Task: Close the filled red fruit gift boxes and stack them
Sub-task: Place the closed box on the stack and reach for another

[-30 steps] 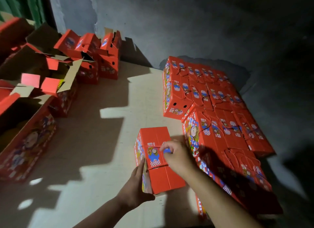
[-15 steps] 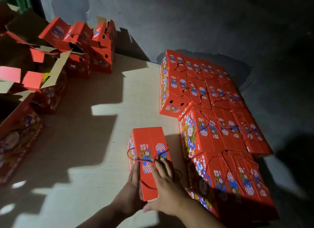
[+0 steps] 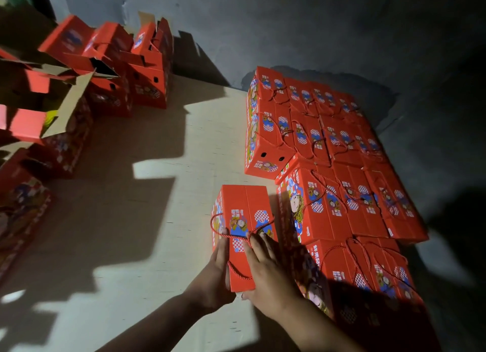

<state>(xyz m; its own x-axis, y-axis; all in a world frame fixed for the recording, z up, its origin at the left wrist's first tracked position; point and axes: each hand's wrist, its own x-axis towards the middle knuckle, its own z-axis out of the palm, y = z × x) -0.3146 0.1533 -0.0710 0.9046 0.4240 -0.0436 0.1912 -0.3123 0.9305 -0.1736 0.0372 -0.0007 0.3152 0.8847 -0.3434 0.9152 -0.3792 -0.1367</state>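
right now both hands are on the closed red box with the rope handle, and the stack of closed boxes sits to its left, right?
Not quite: the head view shows the stack of closed boxes to the right of the closed red box, not its left. The rest holds: the left hand and right hand are both on that box, whose rope handle lies across its top.

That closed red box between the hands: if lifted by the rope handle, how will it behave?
The closed box is probably stiff: its edges look crisp and its flaps lie flat. The rope handle lies slack, so it is floppy and the box may swing. Both hands, left and right, flank it, which hints at some weight.
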